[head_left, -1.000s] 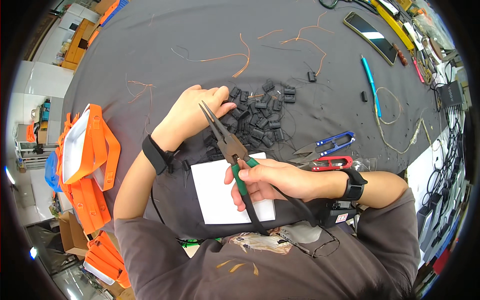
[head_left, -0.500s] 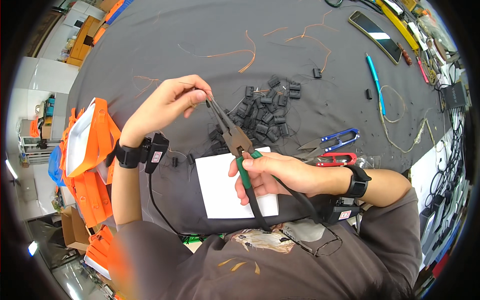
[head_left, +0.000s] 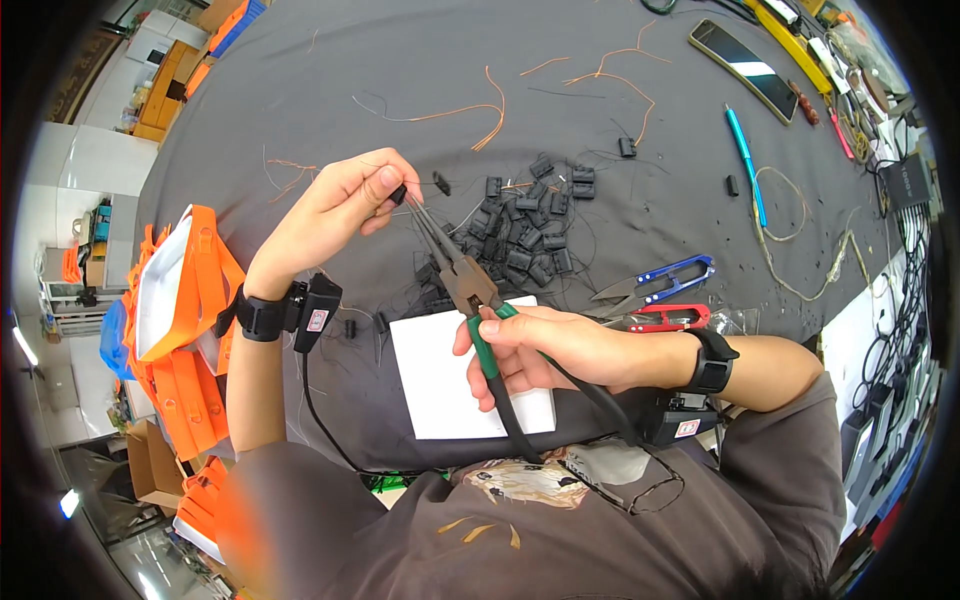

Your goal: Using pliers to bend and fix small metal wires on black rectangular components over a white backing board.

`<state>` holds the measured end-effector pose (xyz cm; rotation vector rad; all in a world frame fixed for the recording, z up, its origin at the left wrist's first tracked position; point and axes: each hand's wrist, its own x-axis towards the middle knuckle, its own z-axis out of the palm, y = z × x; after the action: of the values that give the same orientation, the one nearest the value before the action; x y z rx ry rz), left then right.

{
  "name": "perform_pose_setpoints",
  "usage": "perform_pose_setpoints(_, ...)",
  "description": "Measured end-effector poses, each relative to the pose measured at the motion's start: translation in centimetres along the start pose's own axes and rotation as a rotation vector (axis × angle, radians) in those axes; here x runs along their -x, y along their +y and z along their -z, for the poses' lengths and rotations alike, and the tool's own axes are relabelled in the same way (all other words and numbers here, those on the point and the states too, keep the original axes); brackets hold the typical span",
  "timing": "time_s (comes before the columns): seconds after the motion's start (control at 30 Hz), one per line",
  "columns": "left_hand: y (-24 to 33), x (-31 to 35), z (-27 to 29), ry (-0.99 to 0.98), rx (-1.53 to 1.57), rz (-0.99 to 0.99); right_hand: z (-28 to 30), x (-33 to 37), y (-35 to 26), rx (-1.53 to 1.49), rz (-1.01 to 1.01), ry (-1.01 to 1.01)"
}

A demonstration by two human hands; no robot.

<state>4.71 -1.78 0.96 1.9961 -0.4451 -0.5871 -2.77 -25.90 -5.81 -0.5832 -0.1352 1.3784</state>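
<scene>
Grey cloth covers the table [head_left: 300, 90], strewn with orange wires [head_left: 480, 105] and a heap of black clips [head_left: 525, 235], where the right hand [head_left: 545, 350] grips green-handled pliers [head_left: 465, 285] whose tips meet a small black clip [head_left: 398, 194] pinched in the left hand [head_left: 345, 205], above white paper [head_left: 440, 380], orange crates [head_left: 180, 330] beside.

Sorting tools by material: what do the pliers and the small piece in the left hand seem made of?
Pliers: dull grey metal jaws, handles in green and black sleeves, likely rubbery plastic. Small black piece pinched by the left hand: probably moulded plastic, matte, like the pile.
</scene>
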Motion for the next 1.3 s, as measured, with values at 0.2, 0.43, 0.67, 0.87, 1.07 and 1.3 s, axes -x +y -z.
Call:
perform_pose_setpoints(0.2, -0.2, -0.2, -0.4, 0.025, 0.017, -0.009, 0.2, -0.2, 0.1, -0.028, 0.005, -0.036)
perform_pose_setpoints(0.43, 1.0, 0.0, 0.0, -0.011, -0.011, 0.115, 0.1, -0.5, 0.0, -0.042, 0.000, -0.032)
perform_pose_setpoints(0.67, 3.5, -1.0, -0.4, -0.057, -0.554, -0.073, 0.2, -0.5, 0.3, 0.014, 0.019, 0.012)
perform_pose_setpoints(0.87, 2.7, -1.3, -0.7, -0.013, -0.415, -0.138, 0.8, -0.7, 1.2, -0.031, 0.155, -0.077)
perform_pose_setpoints(1.07, -1.8, -1.6, -2.8, 0.234, -0.144, -0.588, 0.4, -0.4, 1.2, -0.052, 0.194, -0.137)
perform_pose_setpoints(1.3, -1.3, -1.5, -2.7, 0.281, -0.201, -0.587, 0.4, -0.3, 0.7, 0.015, 0.194, -0.135)
